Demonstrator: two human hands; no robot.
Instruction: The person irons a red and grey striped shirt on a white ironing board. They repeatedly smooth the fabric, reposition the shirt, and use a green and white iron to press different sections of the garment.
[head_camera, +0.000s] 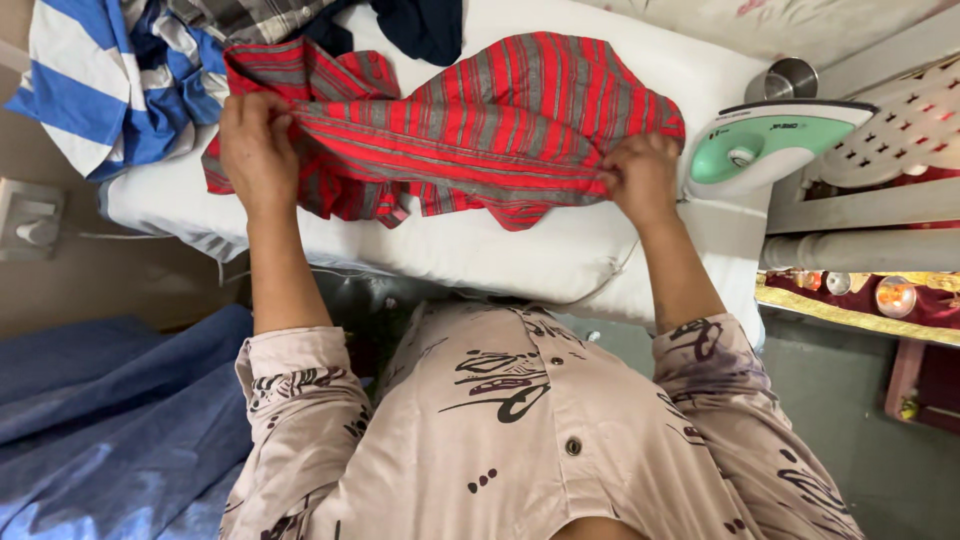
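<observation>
The left hand (256, 140) and right hand (640, 175) are each closed on an edge of the red striped garment (480, 130), stretched between them on the white padded board (480, 255). Just beside the right hand stands a green-and-white iron (770, 145). Beyond the left hand lies a blue-and-white striped cloth (110, 85).

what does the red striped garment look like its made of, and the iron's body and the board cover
Red striped garment, pinched by the left hand and right hand: thin woven cloth, likely cotton, matte; it creases softly. Iron: glossy moulded plastic, white and pale green, with highlights on its shell. Board cover: white matte fabric, probably padded, judging by its rounded edge.
</observation>
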